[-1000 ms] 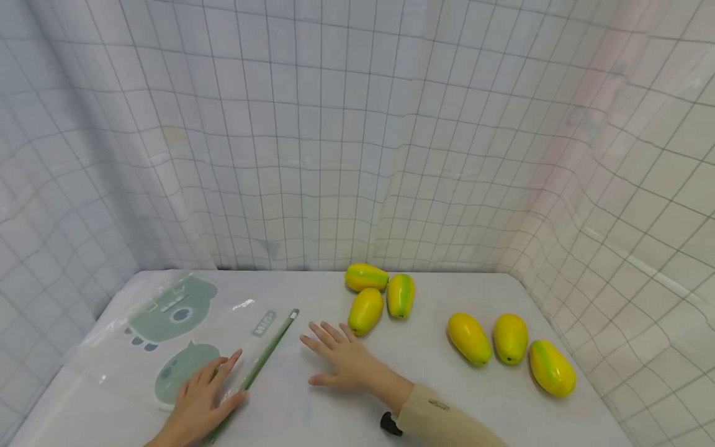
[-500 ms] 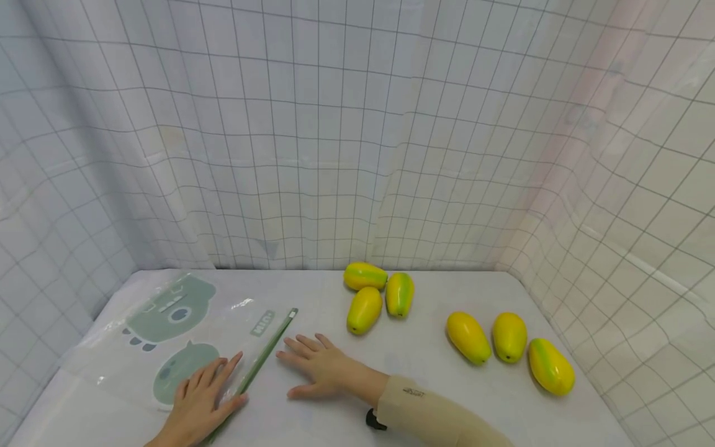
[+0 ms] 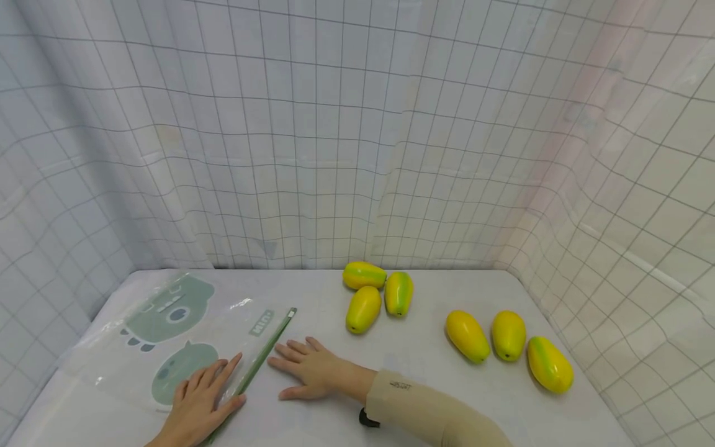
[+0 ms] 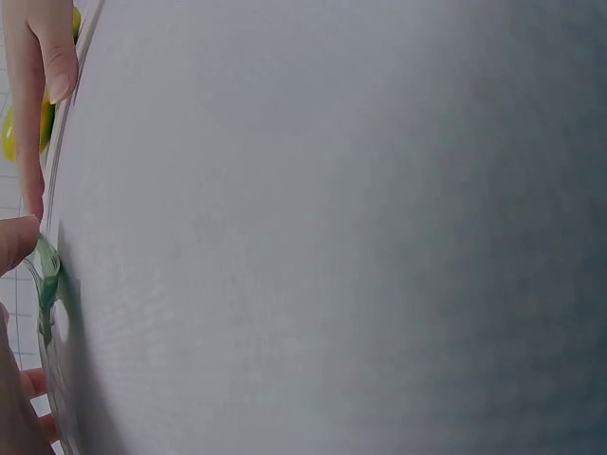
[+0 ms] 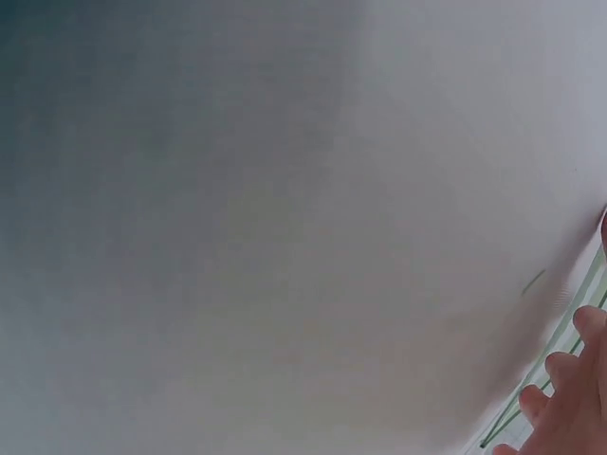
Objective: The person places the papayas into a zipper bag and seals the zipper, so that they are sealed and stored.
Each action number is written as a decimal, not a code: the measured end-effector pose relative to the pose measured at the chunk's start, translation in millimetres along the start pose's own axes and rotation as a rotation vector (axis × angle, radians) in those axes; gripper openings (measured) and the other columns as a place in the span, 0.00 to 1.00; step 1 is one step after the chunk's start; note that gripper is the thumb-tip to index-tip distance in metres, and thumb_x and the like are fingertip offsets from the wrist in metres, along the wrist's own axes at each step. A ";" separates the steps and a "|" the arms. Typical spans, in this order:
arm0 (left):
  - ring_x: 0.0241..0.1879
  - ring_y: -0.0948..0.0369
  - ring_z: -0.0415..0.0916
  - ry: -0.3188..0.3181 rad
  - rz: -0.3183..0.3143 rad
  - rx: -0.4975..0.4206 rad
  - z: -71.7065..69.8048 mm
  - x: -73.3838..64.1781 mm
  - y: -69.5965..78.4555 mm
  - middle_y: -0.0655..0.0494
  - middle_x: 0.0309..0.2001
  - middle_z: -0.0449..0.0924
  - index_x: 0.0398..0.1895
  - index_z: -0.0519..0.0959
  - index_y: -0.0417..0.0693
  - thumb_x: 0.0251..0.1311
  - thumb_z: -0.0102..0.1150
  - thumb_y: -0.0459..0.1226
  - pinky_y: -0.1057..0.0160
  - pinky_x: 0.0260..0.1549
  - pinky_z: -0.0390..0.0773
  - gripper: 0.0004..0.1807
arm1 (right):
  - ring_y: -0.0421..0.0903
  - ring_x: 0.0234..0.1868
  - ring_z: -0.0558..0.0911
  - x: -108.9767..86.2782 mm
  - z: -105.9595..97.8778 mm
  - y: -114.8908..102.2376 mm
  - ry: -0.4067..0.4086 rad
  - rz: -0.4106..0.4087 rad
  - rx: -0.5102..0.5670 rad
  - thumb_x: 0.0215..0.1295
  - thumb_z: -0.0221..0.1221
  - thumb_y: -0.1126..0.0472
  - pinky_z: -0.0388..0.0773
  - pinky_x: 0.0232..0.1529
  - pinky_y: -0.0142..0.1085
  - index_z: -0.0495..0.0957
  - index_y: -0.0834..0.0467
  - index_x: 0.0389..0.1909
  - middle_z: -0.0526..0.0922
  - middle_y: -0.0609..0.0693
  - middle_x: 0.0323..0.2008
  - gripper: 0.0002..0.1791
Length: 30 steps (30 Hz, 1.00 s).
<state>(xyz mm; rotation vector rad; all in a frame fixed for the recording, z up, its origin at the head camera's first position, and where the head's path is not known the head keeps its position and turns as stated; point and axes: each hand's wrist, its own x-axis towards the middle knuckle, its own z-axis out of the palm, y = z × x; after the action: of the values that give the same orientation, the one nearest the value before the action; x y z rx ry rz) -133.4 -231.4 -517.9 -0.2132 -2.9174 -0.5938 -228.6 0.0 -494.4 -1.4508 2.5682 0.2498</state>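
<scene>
a clear, flat plastic bag printed with pale green cartoon dinosaurs (image 3: 151, 351) lies on the left part of the white-covered table (image 3: 419, 360), its slim dark green closure strip (image 3: 267, 350) running slantwise along the side nearer the middle. the left hand (image 3: 195, 403) rests on the bag, released, fingers extended and thumb lying across the strip. the right hand (image 3: 310, 370) is released too, palm down with fingers straight and spread, its fingertips just beside the strip; it grasps nothing. a beige sleeve (image 3: 430, 406) covers the right forearm, with a small black object (image 3: 367, 418) at the cuff. three glossy yellow-green oval fruits (image 3: 364, 310) cluster near the back, and three similar fruits (image 3: 509, 336) lie farther right. a white grid-patterned curtain (image 3: 357, 155) hangs behind.
</scene>
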 end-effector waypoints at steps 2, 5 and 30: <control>0.56 0.44 0.55 -0.003 -0.002 0.004 -0.1 0.2 0.2 0.44 0.60 0.61 0.70 0.53 0.61 0.55 0.52 0.58 0.40 0.46 0.52 0.40 | 0.40 0.71 0.39 1.3 -1.3 -1.1 0.001 -0.004 -0.009 0.61 0.30 0.30 0.41 0.69 0.43 0.35 0.37 0.70 0.33 0.40 0.71 0.38; 0.56 0.43 0.56 -0.010 -0.006 0.010 -0.8 0.9 0.5 0.44 0.60 0.61 0.69 0.54 0.59 0.55 0.51 0.58 0.40 0.45 0.52 0.39 | 0.41 0.71 0.40 2.9 -5.6 -3.6 0.004 -0.011 -0.008 0.62 0.31 0.31 0.42 0.68 0.43 0.37 0.38 0.71 0.35 0.40 0.71 0.37; 0.53 0.45 0.64 0.047 0.136 0.041 -2.3 0.5 -4.3 0.45 0.54 0.70 0.68 0.58 0.65 0.61 0.51 0.49 0.43 0.48 0.57 0.30 | 0.40 0.71 0.39 10.9 -6.8 -4.6 -0.039 0.043 -0.038 0.60 0.29 0.28 0.40 0.68 0.47 0.34 0.36 0.70 0.32 0.37 0.71 0.39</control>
<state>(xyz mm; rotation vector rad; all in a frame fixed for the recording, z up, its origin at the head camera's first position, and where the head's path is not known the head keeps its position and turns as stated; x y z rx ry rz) -134.4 -236.2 -517.3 -0.3840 -2.8386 -0.5097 -230.6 -13.0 -490.7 -1.3901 2.5791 0.3318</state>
